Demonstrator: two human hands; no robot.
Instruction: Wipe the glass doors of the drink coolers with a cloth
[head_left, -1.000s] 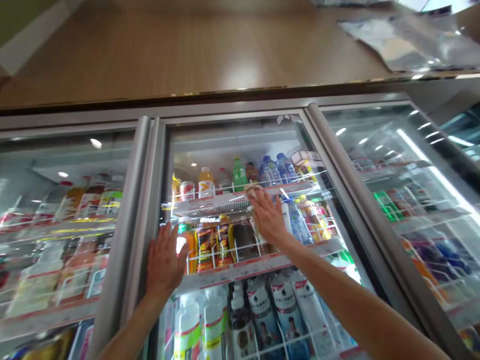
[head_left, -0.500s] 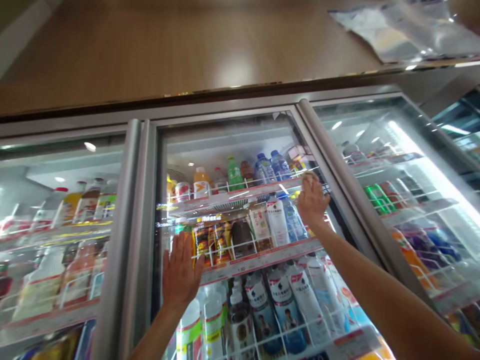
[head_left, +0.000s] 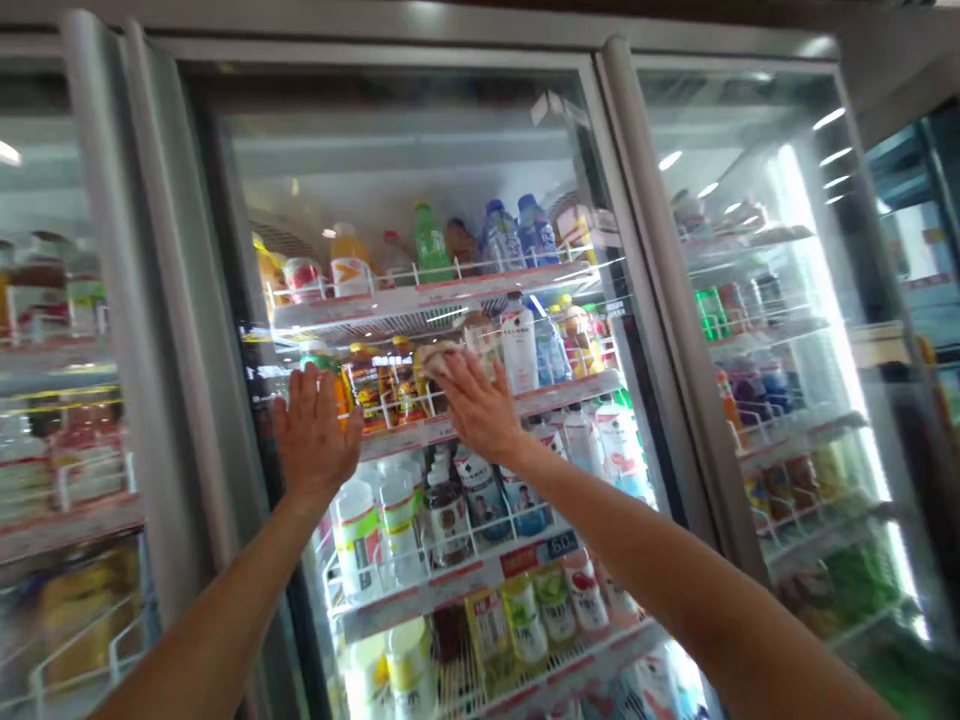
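Observation:
I face the glass door (head_left: 450,150) of a drinks fridge. My left hand (head_left: 313,432) lies flat on the glass near the door's left frame, fingers stretched upward. My right hand (head_left: 474,400) presses a small pale cloth (head_left: 437,356) against the glass at mid-height, fingers laid over it. Behind the glass stand shelves of bottles (head_left: 517,340) and cans.
A second glass door (head_left: 757,300) with drinks stands to the right, a third (head_left: 60,350) to the left. Grey metal door frames (head_left: 660,280) run between them. Wire shelf rails hold bottles in rows below my hands.
My right hand with the cloth has swept from the door's upper right down and left to the middle. The view has tilted downward. My left hand stays flat on the glass.

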